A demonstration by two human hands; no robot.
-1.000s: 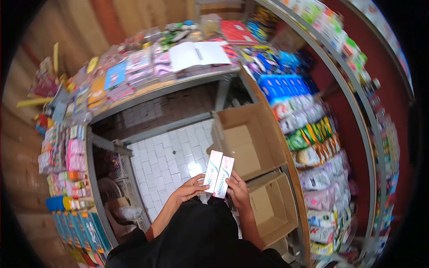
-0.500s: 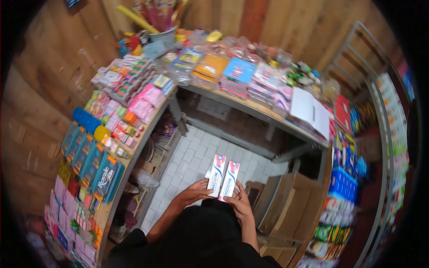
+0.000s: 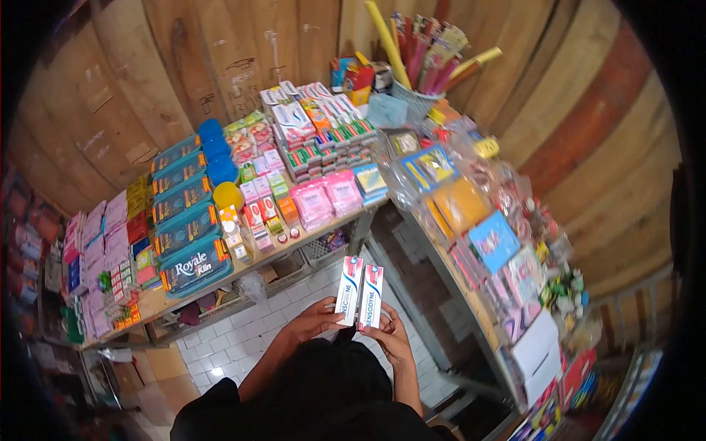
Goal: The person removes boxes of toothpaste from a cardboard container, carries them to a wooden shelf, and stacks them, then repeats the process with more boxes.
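Observation:
Two white and red Sensodyne toothpaste boxes are held upright side by side in front of my body, a narrow gap between them. My left hand [image 3: 318, 317] is closed on the left toothpaste box [image 3: 349, 291], thumb across its lower front. Around the lower end of the right toothpaste box [image 3: 371, 296] my right hand [image 3: 387, 334] is wrapped. Both boxes are over the tiled floor, apart from the counter. Stacked toothpaste boxes [image 3: 294, 120] lie on the counter beyond, beside pink packets [image 3: 314, 206].
A wooden counter [image 3: 254, 266] carries teal Royale Klin packs [image 3: 193, 266] and small boxes. Along the right counter lie notebooks [image 3: 494, 241], an open white book [image 3: 535, 347] and plastic-wrapped goods. A basket [image 3: 416, 99] holds long wrapped items at the corner. Cardboard [image 3: 168, 365] lies on the floor.
My view has turned left, so the left counter with the toothpaste stacks now lies ahead. Both hands keep their hold on the two boxes.

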